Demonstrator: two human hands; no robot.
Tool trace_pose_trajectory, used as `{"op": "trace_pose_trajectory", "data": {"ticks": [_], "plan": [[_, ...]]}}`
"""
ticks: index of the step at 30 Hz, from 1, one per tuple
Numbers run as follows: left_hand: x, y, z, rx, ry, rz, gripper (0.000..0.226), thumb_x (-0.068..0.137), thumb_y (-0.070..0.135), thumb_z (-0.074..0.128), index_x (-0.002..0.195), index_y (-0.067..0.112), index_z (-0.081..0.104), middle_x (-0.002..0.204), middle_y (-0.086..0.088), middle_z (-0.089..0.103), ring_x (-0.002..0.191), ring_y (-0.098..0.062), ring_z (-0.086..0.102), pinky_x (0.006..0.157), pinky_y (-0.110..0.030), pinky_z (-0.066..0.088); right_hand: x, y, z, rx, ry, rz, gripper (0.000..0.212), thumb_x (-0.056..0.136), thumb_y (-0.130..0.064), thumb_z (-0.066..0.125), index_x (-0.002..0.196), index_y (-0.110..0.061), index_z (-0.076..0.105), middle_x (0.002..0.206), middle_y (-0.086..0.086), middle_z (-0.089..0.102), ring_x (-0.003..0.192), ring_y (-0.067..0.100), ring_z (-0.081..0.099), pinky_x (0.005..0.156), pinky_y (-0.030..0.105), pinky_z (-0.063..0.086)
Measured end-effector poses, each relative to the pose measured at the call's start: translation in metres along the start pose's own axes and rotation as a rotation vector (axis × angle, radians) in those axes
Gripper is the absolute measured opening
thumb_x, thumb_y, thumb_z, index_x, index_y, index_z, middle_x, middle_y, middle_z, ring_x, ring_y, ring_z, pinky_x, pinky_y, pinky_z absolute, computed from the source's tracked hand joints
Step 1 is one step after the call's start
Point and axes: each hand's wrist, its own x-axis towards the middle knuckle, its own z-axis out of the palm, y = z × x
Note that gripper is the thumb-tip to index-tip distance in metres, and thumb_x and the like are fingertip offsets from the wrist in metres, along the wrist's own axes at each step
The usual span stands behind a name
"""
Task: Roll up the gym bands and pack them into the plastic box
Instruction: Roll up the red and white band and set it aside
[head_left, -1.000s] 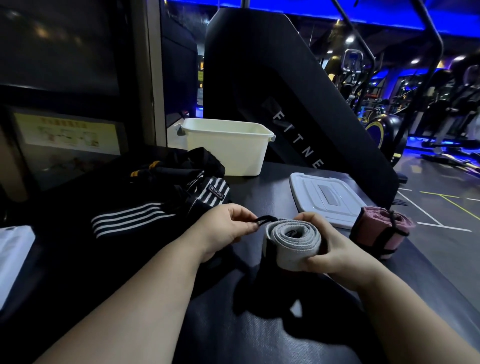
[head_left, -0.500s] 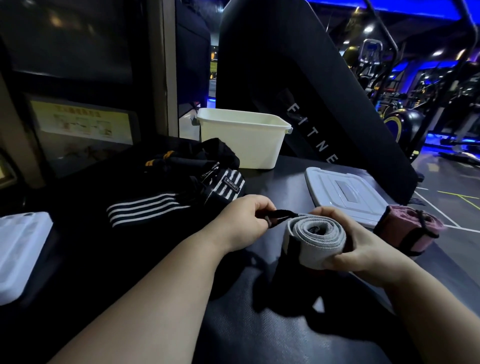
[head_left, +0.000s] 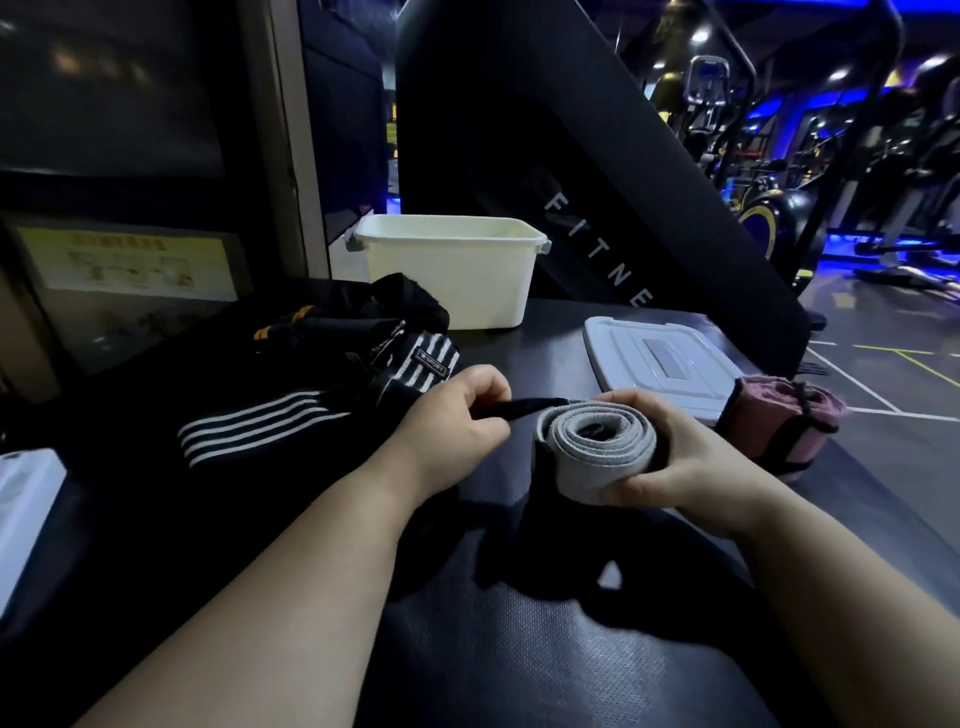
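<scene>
Change: black strap (head_left: 524, 405) now drawn taut off the grey band roll (head_left: 597, 452).
Left hand (head_left: 457, 415): we pinch the strap.
Right hand (head_left: 691, 457): fingers curl round the roll.
Meaning: tie-off is likely under way.

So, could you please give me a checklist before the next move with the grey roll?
1. The grey roll sits wound in the right hand: ok.
2. The black strap is pinched by the left hand: ok.
3. The strap is fastened round the roll: not ok.
4. The plastic box is open, lid off: ok.
5. Space inside the box: cannot tell.
</scene>
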Motion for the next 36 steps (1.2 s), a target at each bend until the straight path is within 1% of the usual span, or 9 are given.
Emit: {"op": "trace_pose_trajectory", "data": {"ticks": [4, 6, 9, 13, 20, 25, 30, 33, 36], "plan": [[-0.003, 0.007, 0.001, -0.271, -0.126, -0.062, 0.025, 0.086, -0.003, 0.061, 0.076, 0.020, 0.058, 0.066, 0.013, 0.054, 0.058, 0.002, 0.047, 0.058, -0.012, 0.037, -0.002, -0.001, 0.001, 0.000, 0.035, 0.013, 0.079, 0.046, -0.020, 0.087, 0.118, -0.010, 0.057, 0.108, 0.004, 0.071, 0.101, 0.014, 0.065, 0.084, 0.024, 0.051], [-0.003, 0.009, 0.001, -0.336, -0.149, -0.095, 0.020, 0.090, 0.002, 0.061, 0.079, 0.019, 0.060, 0.065, 0.017, 0.056, 0.058, 0.005, 0.047, 0.055, -0.010, 0.036, -0.002, -0.001, 0.001, -0.007, 0.049, 0.016, 0.079, 0.046, -0.020, 0.087, 0.118, -0.010, 0.057, 0.110, 0.006, 0.071, 0.102, 0.014, 0.065, 0.085, 0.024, 0.051], [-0.003, 0.009, 0.001, -0.356, -0.167, -0.097, 0.019, 0.093, 0.009, 0.060, 0.077, 0.020, 0.058, 0.063, 0.017, 0.053, 0.059, 0.002, 0.043, 0.055, -0.013, 0.035, -0.001, 0.000, 0.002, -0.014, 0.071, 0.021, 0.079, 0.045, -0.021, 0.088, 0.117, -0.010, 0.058, 0.108, 0.007, 0.071, 0.100, 0.014, 0.065, 0.084, 0.024, 0.051], [-0.007, 0.014, 0.004, -0.403, -0.225, -0.022, 0.021, 0.093, 0.002, 0.056, 0.077, 0.015, 0.053, 0.065, 0.014, 0.052, 0.059, 0.006, 0.047, 0.060, -0.008, 0.038, -0.001, -0.003, 0.004, -0.054, 0.122, 0.019, 0.078, 0.041, -0.025, 0.089, 0.110, -0.009, 0.058, 0.101, 0.003, 0.073, 0.093, 0.011, 0.066, 0.077, 0.021, 0.051], [-0.007, 0.017, 0.004, -0.423, -0.209, 0.001, 0.020, 0.094, 0.003, 0.056, 0.079, 0.015, 0.052, 0.063, 0.017, 0.049, 0.055, 0.005, 0.043, 0.052, -0.007, 0.035, -0.001, -0.004, 0.013, -0.132, 0.274, 0.009, 0.073, 0.034, -0.035, 0.090, 0.097, -0.017, 0.058, 0.089, -0.004, 0.073, 0.083, 0.005, 0.066, 0.074, 0.023, 0.051], [-0.006, 0.014, 0.007, -0.376, -0.255, -0.035, 0.016, 0.094, 0.006, 0.058, 0.081, 0.015, 0.056, 0.066, 0.015, 0.051, 0.058, 0.006, 0.045, 0.056, -0.007, 0.037, 0.002, -0.004, 0.017, -0.211, 0.441, 0.040, 0.062, 0.046, -0.012, 0.097, 0.093, -0.017, 0.057, 0.082, -0.006, 0.071, 0.073, 0.000, 0.063, 0.066, 0.012, 0.048], [-0.009, 0.014, 0.016, -0.389, -0.317, -0.058, 0.010, 0.093, 0.007, 0.059, 0.089, 0.015, 0.061, 0.066, 0.014, 0.056, 0.058, 0.005, 0.049, 0.059, -0.007, 0.039, 0.005, -0.008, 0.031, -0.297, 0.586, 0.074, 0.064, 0.046, -0.029, 0.097, 0.091, -0.023, 0.052, 0.082, -0.009, 0.067, 0.068, -0.007, 0.060, 0.060, 0.010, 0.045], [-0.009, 0.014, 0.018, -0.360, -0.273, -0.075, 0.006, 0.095, 0.012, 0.057, 0.096, 0.017, 0.060, 0.077, 0.005, 0.054, 0.057, 0.007, 0.047, 0.057, -0.007, 0.038, 0.008, -0.006, 0.029, -0.341, 0.542, 0.113, 0.074, 0.045, -0.042, 0.096, 0.095, -0.028, 0.043, 0.091, -0.010, 0.064, 0.084, 0.002, 0.062, 0.074, 0.021, 0.049], [-0.005, 0.008, 0.020, -0.345, -0.223, -0.113, 0.005, 0.096, 0.019, 0.057, 0.098, 0.023, 0.060, 0.088, 0.000, 0.054, 0.068, 0.000, 0.050, 0.064, -0.012, 0.041, 0.006, -0.006, 0.020, -0.242, 0.309, 0.076, 0.077, 0.049, -0.040, 0.092, 0.111, -0.030, 0.047, 0.106, -0.009, 0.066, 0.103, 0.007, 0.063, 0.087, 0.020, 0.048]]}}
